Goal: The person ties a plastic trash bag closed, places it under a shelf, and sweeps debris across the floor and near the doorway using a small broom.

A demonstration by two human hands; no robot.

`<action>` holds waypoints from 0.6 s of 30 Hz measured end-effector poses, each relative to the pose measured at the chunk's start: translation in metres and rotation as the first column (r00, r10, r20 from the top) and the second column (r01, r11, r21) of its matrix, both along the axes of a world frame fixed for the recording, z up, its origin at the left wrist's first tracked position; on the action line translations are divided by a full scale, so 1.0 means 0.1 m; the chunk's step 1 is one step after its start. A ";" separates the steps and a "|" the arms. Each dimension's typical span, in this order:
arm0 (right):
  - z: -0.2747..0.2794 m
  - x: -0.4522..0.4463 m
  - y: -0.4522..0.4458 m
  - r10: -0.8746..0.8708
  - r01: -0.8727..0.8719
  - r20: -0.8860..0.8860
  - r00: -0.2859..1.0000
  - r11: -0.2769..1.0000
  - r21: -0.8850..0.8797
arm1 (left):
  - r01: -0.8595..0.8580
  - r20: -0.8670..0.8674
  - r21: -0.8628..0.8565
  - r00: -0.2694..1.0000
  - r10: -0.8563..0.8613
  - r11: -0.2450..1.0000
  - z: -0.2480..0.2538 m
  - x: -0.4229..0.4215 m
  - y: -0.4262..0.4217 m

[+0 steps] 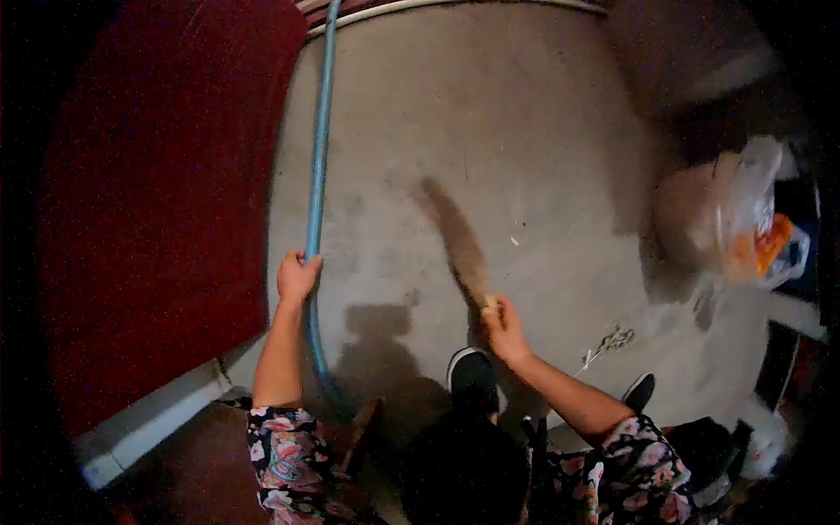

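Note:
My left hand [298, 276] is closed around a long blue hose [323, 131], which runs from the far edge of the floor down to beside my left leg. In my right hand [505, 331] is the pale handle of what looks like a brown hand brush [465, 251]. Its long, curved brown part points forward and left over the floor and is smeared by motion. I cannot tell whether its tip touches the floor. A dark shoe [474, 378] with a white edge stands just below my right hand.
A dark red covering [166, 192] hangs along the left. On the right stand a pale bucket [691, 210] and a clear plastic bag [761, 175] with something orange inside. A little heap of debris [612, 341] and small scraps lie on the grey concrete floor [525, 114]. A pale pipe [455, 4] crosses the far edge.

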State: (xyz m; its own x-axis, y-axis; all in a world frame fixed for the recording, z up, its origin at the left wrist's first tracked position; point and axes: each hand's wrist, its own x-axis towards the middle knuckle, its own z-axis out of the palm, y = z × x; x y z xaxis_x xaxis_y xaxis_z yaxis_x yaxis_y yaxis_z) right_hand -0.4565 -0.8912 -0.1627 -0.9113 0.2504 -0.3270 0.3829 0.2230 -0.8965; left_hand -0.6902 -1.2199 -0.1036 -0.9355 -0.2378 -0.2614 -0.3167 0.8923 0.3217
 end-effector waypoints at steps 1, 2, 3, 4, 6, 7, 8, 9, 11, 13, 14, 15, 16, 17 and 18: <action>0.26 0.04 0.21 -0.065 0.078 0.100 0.993 0.988 -0.131 | -0.034 -0.002 0.033 0.999 0.034 0.999 0.06 0.02 0.07; 0.56 0.06 0.41 -0.121 0.173 0.209 0.970 0.951 -0.255 | -0.018 0.034 -0.024 0.999 0.019 1.000 0.14 0.04 0.13; 0.86 0.04 0.60 -0.098 0.181 0.271 0.958 0.936 -0.302 | 0.008 0.071 -0.086 0.997 -0.001 0.996 0.15 0.06 0.15; 1.14 0.02 0.74 -0.081 0.204 0.335 0.939 0.914 -0.350 | -0.003 0.070 -0.073 0.998 0.008 0.997 0.12 0.10 0.12; 1.51 -0.10 1.02 0.026 0.085 0.351 0.936 0.951 -0.298 | 0.027 0.057 -0.055 0.998 -0.024 0.998 0.03 0.15 0.07; 1.66 -0.18 1.12 0.129 -0.031 0.365 0.922 0.964 -0.263 | 0.025 0.055 -0.058 0.998 -0.022 0.998 -0.02 0.17 0.06; 1.79 -0.36 1.19 0.143 -0.042 0.370 0.918 0.962 -0.269 | 0.032 0.077 -0.080 0.997 -0.026 0.996 -0.11 0.16 0.03; 1.89 -0.44 1.29 0.248 -0.169 0.357 0.901 0.956 -0.239 | 0.047 0.095 -0.115 0.995 -0.036 0.992 -0.15 0.23 0.04; 2.04 -0.67 1.30 0.363 -0.309 0.335 0.869 0.929 -0.205 | 0.010 0.031 -0.159 1.000 -0.005 0.987 -0.26 0.29 0.10; 2.18 -0.83 1.30 0.412 -0.371 0.334 0.848 0.911 -0.181 | -0.017 -0.032 -0.204 0.999 0.010 0.979 -0.22 0.31 0.21; 2.12 -0.93 1.33 0.423 -0.379 0.324 0.846 0.905 -0.192 | 0.002 -0.047 -0.179 0.999 -0.011 0.984 -0.17 0.30 0.25; 2.00 -1.03 1.37 0.439 -0.394 0.328 0.836 0.898 -0.198 | 0.022 -0.070 -0.156 0.997 -0.033 0.988 -0.12 0.26 0.29; 1.88 -1.09 1.35 0.449 -0.397 0.341 0.826 0.893 -0.212 | 0.025 -0.069 -0.174 0.997 -0.037 0.984 -0.05 0.22 0.32; 1.73 -1.18 1.35 0.443 -0.379 0.329 0.834 0.893 -0.244 | 0.034 -0.015 -0.196 0.999 -0.037 0.980 -0.02 0.21 0.37; 1.64 -1.26 1.30 0.461 -0.398 0.325 0.826 0.884 -0.244 | 0.032 0.031 -0.209 0.999 -0.026 0.977 0.03 0.20 0.42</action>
